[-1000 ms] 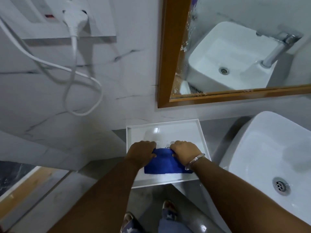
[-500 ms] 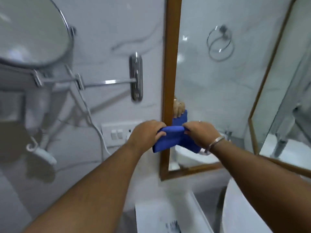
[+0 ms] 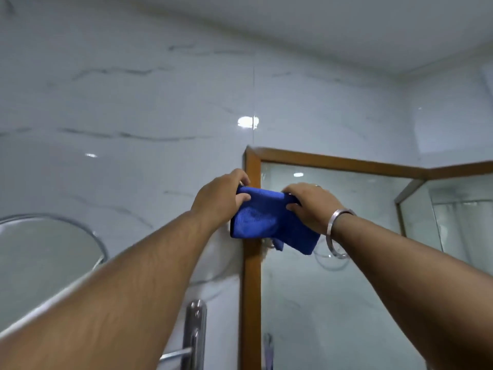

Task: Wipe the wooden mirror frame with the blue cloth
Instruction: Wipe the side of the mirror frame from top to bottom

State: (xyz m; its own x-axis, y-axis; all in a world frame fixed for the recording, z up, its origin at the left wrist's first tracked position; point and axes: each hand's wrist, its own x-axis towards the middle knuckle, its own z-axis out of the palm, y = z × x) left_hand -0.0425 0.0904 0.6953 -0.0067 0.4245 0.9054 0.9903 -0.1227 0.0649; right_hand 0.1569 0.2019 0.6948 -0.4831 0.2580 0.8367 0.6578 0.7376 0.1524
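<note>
Both hands up at the wooden mirror frame [image 3: 250, 276], near its top left corner. My left hand [image 3: 220, 200] pinches the left end of the blue cloth [image 3: 262, 218], fingers curled shut on it; my right hand [image 3: 310, 205] grips the right end the same way. Cloth is folded, stretched between the two hands, long axis roughly horizontal, lying across the frame's left upright; whether it presses the wood I can't tell. That upright runs vertical, straight down from the corner; the top rail runs off right from the corner. Left hand sits on the wall side of the upright, right hand on the glass side, left a touch nearer the corner. Next move, I'd guess: drag the cloth along the upright's length.
</note>
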